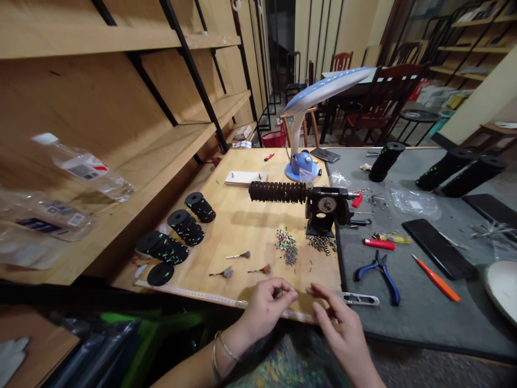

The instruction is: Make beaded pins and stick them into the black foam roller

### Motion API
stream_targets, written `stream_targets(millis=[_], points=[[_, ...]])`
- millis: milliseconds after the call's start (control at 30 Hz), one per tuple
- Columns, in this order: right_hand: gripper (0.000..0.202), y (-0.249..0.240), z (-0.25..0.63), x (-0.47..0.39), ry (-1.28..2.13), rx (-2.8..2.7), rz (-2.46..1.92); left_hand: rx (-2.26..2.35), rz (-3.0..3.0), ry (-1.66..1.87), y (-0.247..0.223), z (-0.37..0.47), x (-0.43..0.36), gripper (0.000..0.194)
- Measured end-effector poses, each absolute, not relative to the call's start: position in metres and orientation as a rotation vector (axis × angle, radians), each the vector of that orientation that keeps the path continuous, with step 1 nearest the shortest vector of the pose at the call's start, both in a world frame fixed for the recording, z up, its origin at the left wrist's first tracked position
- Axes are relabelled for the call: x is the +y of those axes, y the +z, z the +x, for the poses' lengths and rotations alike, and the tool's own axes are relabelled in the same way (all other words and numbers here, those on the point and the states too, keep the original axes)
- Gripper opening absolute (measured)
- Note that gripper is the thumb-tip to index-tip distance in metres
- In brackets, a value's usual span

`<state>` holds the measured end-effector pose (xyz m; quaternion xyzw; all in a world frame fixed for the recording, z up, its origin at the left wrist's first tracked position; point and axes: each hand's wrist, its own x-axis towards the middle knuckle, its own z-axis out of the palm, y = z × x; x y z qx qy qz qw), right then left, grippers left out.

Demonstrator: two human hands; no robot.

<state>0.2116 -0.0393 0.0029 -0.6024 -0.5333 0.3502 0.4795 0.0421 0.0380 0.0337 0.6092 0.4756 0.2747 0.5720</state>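
Observation:
My left hand (271, 303) is held above the table's front edge, thumb and fingertips pinched together; whatever lies between them is too small to make out. Facing it, my right hand (339, 320) has its thumb and curved fingers apart, and nothing shows in it. Just past my left hand lie several small pieces with grey brush-like tips, one with an orange band (264, 269). Beyond are a heap of coloured beads (285, 240), small grey pieces (291, 256) and brass-coloured bits (322, 244). Silver thread snips (359, 298) lie beside my right hand.
A black hand-cranked winder (323, 207) carries a ridged black roll (278, 192). Black foam spools (163, 247) stand left. On the grey mat are blue pliers (379, 276), an orange pen-like tool (436, 278), a red lighter (378, 244) and a phone (438, 248). A blue lamp (304, 163) stands behind.

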Motion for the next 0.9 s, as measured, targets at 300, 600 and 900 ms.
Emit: stream_targets(millis=[300,600,900], points=[[0.042,0.018,0.184,-0.021,1.456,-0.894,-1.183,1.121,1.637,0.679,0.039,0.043,0.032,0.020],[0.043,-0.006,0.189,-0.026,1.241,-0.906,-1.354,1.228,2.164,0.543,0.048,0.026,0.064,0.019],[0.049,-0.019,0.192,-0.030,1.269,-0.692,-1.365,1.514,2.599,0.107,0.041,0.010,0.143,0.022]])
